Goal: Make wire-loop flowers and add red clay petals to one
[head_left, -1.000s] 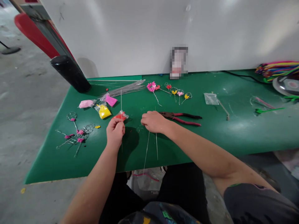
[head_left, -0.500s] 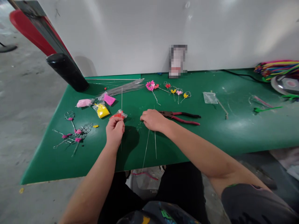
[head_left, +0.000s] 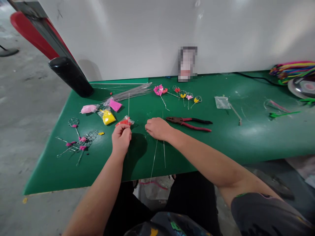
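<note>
My left hand is shut on a thin upright steel wire, just in front of a clear bag of red clay. My right hand pinches another thin wire, whose ends run down toward the table's near edge. Red-handled pliers lie just right of that hand, not touched. Bags of yellow clay and pink clay lie beyond my left hand. Where the wires pass through my fingers is hidden.
The green table backs onto a white wall. It holds a bundle of steel wires, several small wire-loop flowers, wire loops with pink clay, and coloured pipe cleaners. A black cylinder stands at the back left corner.
My right hand has shifted slightly left, toward my left hand. My left hand stays in about the same place, and the whole view has moved a little.
</note>
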Tool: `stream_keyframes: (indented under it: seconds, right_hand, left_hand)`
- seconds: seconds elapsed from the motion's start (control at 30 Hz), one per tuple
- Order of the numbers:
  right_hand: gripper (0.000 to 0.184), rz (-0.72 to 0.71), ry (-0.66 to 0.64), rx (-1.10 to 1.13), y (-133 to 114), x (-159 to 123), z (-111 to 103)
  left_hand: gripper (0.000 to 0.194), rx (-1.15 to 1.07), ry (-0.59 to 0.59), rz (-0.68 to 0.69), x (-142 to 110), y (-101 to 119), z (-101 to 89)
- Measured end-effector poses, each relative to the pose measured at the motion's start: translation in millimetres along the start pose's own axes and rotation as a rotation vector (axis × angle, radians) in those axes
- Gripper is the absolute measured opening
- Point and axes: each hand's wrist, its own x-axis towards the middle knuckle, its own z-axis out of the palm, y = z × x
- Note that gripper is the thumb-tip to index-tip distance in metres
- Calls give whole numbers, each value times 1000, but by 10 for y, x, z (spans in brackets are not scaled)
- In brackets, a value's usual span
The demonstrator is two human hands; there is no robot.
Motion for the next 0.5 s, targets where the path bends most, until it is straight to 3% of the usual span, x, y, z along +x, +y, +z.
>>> stream_keyframes:
  seconds: [0.13, 0.2, 0.27, 0.33, 0.4, 0.43, 0.5]
  right_hand:
    - [22, -20, -141, 78, -162, -156, -151]
    - [29, -152, -235, 270, -189, -287, -273]
    - [38, -165, -104, 418, -140, -377, -370]
    - [37, 40, 155, 386, -50, -393, -391]
    - [31, 219, 299, 264, 3, -364, -320]
    - [36, 231, 290, 214, -7, -354, -261]
    - [44, 81, 184, 201, -108, -374, -142]
  left_hand:
    - [9, 7, 1, -3, -4, 0, -17]
    - [8, 4, -11, 7, -8, -4, -20]
    - [7, -4, -36, 17, -9, -12, -17]
    - [7, -13, -49, 15, -8, -20, -12]
    - [7, -18, -34, 12, -4, -26, -16]
    - [8, -19, -23, 14, -2, -27, -23]
    - [8, -19, -15, 25, 1, -27, -44]
